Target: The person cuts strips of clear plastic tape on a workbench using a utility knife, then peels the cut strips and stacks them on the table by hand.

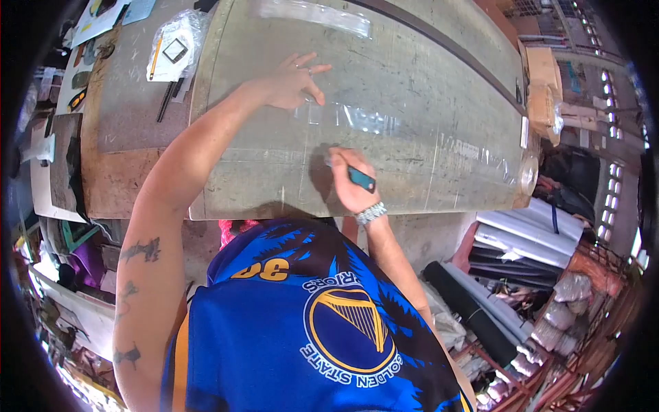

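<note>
My left hand (294,82) lies on the worn grey-green worktable (240,172), fingers spread, a ring on one of them. Beside its fingertips stretches a clear plastic strip (364,120), its outline hard to follow against the tabletop. Nearer the table's front edge, my right hand (350,189) is closed around a teal-handled utility knife (362,179). The blade is hidden from view. A patterned band circles the right wrist.
Another clear strip (316,15) lies at the back. A long dark bar (439,44) crosses the far side. A clear roll (528,175) sits at the right edge. On the left are a pencil (156,58) and a plastic bag (195,31). Sheet rolls (525,233) stand at right.
</note>
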Action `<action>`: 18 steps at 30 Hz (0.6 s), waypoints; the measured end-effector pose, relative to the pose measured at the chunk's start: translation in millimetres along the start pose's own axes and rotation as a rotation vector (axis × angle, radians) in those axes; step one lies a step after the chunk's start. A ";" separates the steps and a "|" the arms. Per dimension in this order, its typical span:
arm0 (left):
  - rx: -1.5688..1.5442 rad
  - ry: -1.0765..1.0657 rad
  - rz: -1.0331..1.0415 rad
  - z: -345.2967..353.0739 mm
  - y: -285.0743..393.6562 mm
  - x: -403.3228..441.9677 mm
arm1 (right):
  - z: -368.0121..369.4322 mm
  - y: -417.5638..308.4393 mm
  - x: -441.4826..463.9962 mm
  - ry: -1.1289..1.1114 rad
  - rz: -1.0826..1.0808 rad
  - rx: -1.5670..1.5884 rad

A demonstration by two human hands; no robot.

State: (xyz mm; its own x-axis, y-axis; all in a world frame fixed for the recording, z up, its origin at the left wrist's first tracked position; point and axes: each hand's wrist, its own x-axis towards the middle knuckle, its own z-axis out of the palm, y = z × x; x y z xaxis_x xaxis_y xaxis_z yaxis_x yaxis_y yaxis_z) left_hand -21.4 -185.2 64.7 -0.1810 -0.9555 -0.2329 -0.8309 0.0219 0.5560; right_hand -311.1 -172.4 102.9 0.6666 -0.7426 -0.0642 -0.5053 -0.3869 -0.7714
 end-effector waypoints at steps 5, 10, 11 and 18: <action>-0.023 -0.011 -0.021 8.9 -1.3 1.3 | -59.2 51.5 8.6 0.057 -0.073 -0.019; -0.044 -0.011 -0.090 8.0 12.7 -8.6 | -73.1 75.1 17.1 -0.026 0.002 0.184; -0.054 0.006 -0.107 12.5 15.0 -11.9 | -69.3 78.0 13.1 -0.020 -0.010 0.184; -0.029 0.168 -0.113 39.3 16.8 -30.2 | -55.8 86.6 1.0 -0.002 -0.045 0.107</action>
State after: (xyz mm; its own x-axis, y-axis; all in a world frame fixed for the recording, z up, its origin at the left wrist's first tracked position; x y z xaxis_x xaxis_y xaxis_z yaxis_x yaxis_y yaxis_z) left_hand -50.5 -144.4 49.8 0.0048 -0.9870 -0.1604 -0.8250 -0.0946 0.5572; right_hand -384.7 -237.2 71.4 0.6886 -0.7245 -0.0287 -0.4130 -0.3594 -0.8368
